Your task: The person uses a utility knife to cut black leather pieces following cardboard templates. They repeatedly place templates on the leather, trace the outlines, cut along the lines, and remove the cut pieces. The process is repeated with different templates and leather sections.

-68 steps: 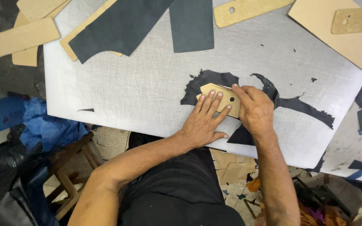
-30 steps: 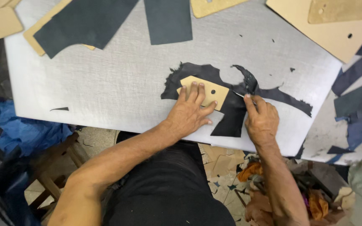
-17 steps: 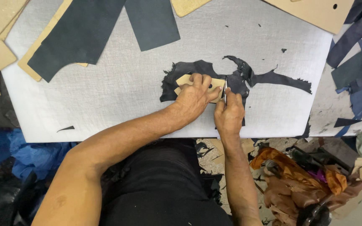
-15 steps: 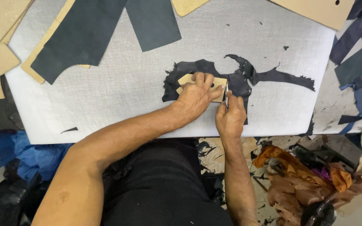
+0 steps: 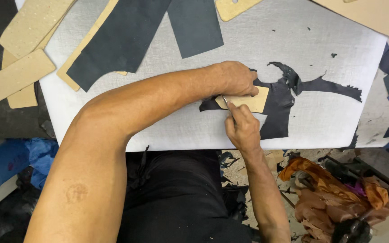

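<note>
The left hand (image 5: 235,78) lies flat, palm down, pressing a small tan cardboard template (image 5: 248,101) onto an irregular piece of dark leather (image 5: 278,105) near the front edge of the white tabletop (image 5: 257,40). Its fingers are spread over the upper edge of the template, not curled around anything. The right hand (image 5: 243,128) is closed around a thin knife (image 5: 227,102), whose narrow metal blade sticks out from under the forefinger and touches the template's left end, just beside the left hand.

The dark leather reaches out from under the template to the right in a long ragged strip and down toward the front edge of the tabletop. At the far left of the tabletop a large dark leather panel (image 5: 113,45) lies over a tan pattern piece, and a smaller dark rectangle (image 5: 194,24) lies near it. More tan cardboard patterns (image 5: 16,78) lie at the left edge, partly off the tabletop. Brown leather offcuts (image 5: 325,191) are heaped on the floor to the person's right, and a blue cloth (image 5: 12,157) lies on the left below the tabletop.
</note>
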Tool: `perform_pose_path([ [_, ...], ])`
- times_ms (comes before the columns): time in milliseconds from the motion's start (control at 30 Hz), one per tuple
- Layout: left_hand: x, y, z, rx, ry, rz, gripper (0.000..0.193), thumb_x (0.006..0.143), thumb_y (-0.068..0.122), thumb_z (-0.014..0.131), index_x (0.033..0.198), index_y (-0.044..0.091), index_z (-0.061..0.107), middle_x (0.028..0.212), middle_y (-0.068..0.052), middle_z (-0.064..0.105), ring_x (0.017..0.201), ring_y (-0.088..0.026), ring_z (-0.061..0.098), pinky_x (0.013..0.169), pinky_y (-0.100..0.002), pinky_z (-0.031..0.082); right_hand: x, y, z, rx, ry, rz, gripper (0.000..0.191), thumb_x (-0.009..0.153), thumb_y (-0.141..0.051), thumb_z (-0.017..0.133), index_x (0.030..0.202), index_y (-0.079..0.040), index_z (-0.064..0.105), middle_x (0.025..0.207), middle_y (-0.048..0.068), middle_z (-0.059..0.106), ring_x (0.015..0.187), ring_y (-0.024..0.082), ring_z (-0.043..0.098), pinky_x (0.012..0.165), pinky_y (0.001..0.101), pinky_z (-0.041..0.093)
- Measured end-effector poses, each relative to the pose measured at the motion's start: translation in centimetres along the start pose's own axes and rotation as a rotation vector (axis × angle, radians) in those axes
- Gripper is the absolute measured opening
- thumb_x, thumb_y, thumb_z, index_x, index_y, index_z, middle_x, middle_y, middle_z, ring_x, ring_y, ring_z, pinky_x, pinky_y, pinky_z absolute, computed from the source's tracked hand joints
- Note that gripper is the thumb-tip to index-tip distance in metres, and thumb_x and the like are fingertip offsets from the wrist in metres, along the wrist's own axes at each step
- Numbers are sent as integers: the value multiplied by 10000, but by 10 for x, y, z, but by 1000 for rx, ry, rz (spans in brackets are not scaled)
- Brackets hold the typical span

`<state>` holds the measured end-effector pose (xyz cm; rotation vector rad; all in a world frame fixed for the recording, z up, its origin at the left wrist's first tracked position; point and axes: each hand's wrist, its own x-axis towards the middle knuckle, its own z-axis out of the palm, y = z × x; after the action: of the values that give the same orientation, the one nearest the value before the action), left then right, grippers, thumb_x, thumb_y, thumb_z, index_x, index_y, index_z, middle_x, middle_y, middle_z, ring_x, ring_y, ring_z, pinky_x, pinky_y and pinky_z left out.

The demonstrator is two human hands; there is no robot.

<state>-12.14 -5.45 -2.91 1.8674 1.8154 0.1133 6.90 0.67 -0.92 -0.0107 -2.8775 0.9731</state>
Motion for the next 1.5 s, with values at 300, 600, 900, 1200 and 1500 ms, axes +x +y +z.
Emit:
perform_pose_path([
  [300, 1, 0, -1, -34, 32, -36, 336, 896, 205, 658, 1197, 344, 712, 1154, -97, 643, 1059, -309, 682, 756, -408, 590, 23, -12, 10, -91, -123, 146, 331, 864, 11, 657, 1188, 11, 726, 890, 149, 626, 723, 329, 672, 664, 440, 549],
  [600, 5, 4, 10, 56, 10, -24, 316, 892, 134, 671, 1186, 238, 723, 1122, -147, 646, 1021, -316, 711, 764, -387, 615, 26, -33, -15, -199, -272, 245, 362, 826, 15, 659, 1180, 28, 734, 926, 199, 670, 738, 368, 691, 687, 458, 563],
  [900, 14, 2, 20, 7, 40, -16, 209, 966, 184, 637, 1103, 267, 772, 1103, -121, 672, 1019, -301, 716, 733, -404, 615, 14, -81, 57, 512, 142, 912, 313, 918, 22, 577, 1221, 94, 606, 803, 147, 680, 549, 156, 670, 441, 304, 507],
  [1200, 5, 14, 5, 168, -25, 2, 300, 861, 156, 724, 1134, 277, 751, 1126, -134, 622, 1042, -326, 692, 714, -389, 597, -22, -51, 15, -91, 15, 218, 351, 940, 69, 610, 1275, 2, 692, 918, 105, 611, 768, 247, 675, 658, 382, 552],
  [1500, 6, 15, 4, 144, -120, -7, 399, 871, 171, 729, 1248, 294, 692, 1182, -154, 586, 1025, -348, 692, 692, -388, 606, -25, -28, 22, -337, -103, 196, 365, 929, 35, 647, 1285, -1, 718, 871, 128, 586, 679, 263, 642, 586, 389, 543],
])
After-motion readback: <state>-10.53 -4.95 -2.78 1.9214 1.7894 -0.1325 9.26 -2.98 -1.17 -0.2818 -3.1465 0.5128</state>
